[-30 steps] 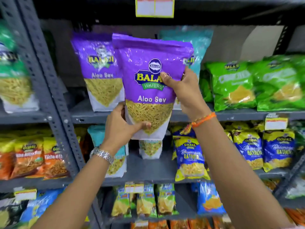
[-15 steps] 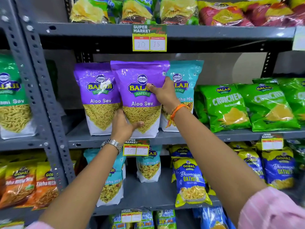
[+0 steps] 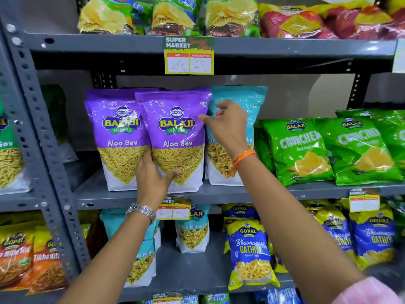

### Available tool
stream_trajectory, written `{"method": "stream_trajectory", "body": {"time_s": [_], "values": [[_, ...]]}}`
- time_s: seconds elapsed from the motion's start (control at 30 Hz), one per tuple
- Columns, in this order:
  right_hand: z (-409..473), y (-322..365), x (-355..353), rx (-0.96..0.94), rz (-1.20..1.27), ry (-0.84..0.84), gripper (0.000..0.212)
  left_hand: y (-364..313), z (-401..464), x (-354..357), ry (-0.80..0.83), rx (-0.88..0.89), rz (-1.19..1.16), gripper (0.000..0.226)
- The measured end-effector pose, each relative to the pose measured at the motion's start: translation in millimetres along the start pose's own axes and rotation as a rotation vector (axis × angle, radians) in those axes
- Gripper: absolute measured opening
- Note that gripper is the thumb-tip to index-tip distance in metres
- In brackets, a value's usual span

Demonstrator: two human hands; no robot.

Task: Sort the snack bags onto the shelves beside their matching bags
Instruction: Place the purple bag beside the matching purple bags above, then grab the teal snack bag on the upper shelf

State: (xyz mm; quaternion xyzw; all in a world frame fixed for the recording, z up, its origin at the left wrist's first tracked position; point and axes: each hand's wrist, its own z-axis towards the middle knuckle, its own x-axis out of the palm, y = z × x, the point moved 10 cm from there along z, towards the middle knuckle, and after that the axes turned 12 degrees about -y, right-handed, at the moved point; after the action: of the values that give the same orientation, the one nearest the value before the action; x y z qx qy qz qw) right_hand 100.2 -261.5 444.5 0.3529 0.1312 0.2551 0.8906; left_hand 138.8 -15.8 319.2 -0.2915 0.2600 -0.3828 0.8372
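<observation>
The right hand [image 3: 228, 126] had come off the front purple Aloo Sev bag [image 3: 177, 137]; half a second before it pinched the bag's upper edge, now its fingers hung loosely curled, holding nothing, just beside that edge. The left hand [image 3: 153, 176] gripped the bag's lower left corner, thumb across the front. Two purple bags stood on the grey middle shelf [image 3: 241, 191]: this one overlapping its match [image 3: 116, 137] to the left. Right of it stood one teal mix bag [image 3: 238, 137], then seemingly three green Crunchem bags [image 3: 300, 148], the last blurred.
</observation>
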Motion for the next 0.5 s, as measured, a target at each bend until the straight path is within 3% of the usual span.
{"method": "stream_trajectory", "body": {"time_s": [0.1, 0.2, 0.27, 0.33, 0.5], "values": [[23, -33, -51, 0.077, 0.095, -0.171, 0.045, -31, -16, -25, -0.189, 0.096, -0.035, 0.089], [35, -72, -82, 0.154, 0.173, -0.286, 0.052, -79, -45, -26, -0.273, 0.224, -0.136, 0.055], [39, -94, -77, 0.235, 0.234, -0.228, 0.059, -94, -56, 2, -0.186, 0.184, -0.198, 0.045], [42, -102, -57, 0.283, 0.358, -0.081, 0.056, -93, -60, 40, -0.040, 0.080, -0.193, 0.052], [47, -102, -22, 0.361, 0.562, 0.164, 0.018, -88, -74, 118, 0.242, -0.042, -0.030, 0.089]]}}
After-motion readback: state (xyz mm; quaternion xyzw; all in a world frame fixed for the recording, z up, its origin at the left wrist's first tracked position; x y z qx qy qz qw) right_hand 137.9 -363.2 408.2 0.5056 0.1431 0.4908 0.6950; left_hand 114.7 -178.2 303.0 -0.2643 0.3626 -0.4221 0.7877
